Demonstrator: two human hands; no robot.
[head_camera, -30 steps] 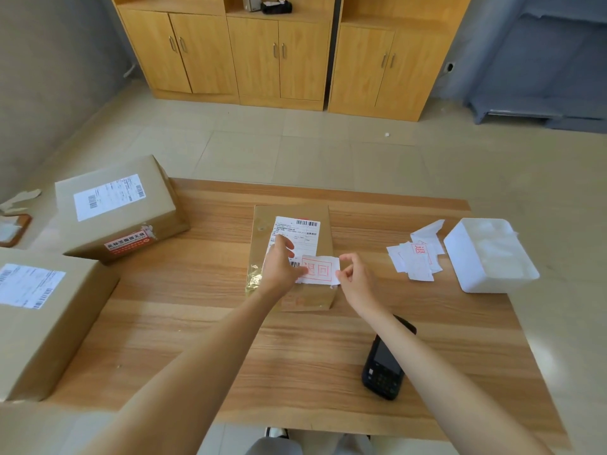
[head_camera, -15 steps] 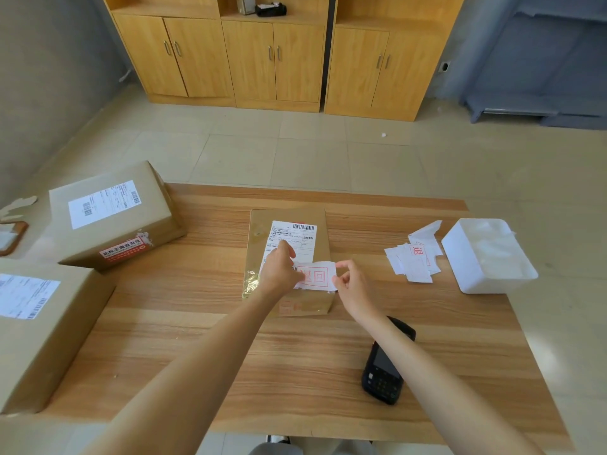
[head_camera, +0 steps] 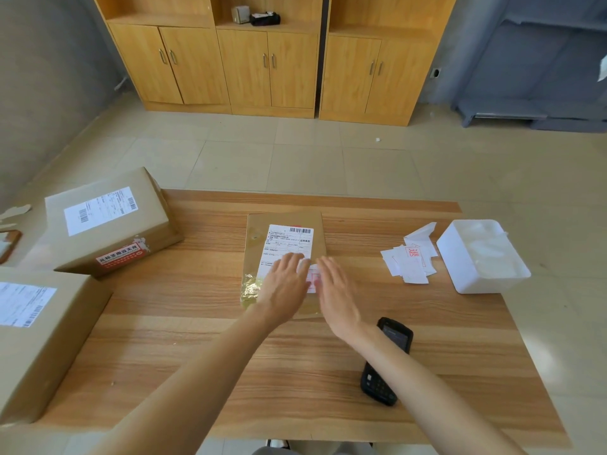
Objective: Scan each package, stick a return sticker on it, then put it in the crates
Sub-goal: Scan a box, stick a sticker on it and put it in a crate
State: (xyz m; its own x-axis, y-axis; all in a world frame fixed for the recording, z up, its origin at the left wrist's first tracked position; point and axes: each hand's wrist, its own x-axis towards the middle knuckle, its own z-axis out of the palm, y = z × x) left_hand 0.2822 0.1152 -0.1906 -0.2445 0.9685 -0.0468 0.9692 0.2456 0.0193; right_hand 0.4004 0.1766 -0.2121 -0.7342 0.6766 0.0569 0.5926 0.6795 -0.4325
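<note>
Head: flat hands (head_camera: 310,290) on kraft package (head_camera: 285,221)

— Camera position?
— One head-worn wide-angle view, looking forward and steeply down over the light wooden table (head_camera: 203,339).
— Range?
— Close: both bare forearms enter from the bottom edge. The far honey-coloured wooden cabinets (head_camera: 269,67) sit at the top, lines bowed by the lens.
— Overlap?
— Single view only.
</note>
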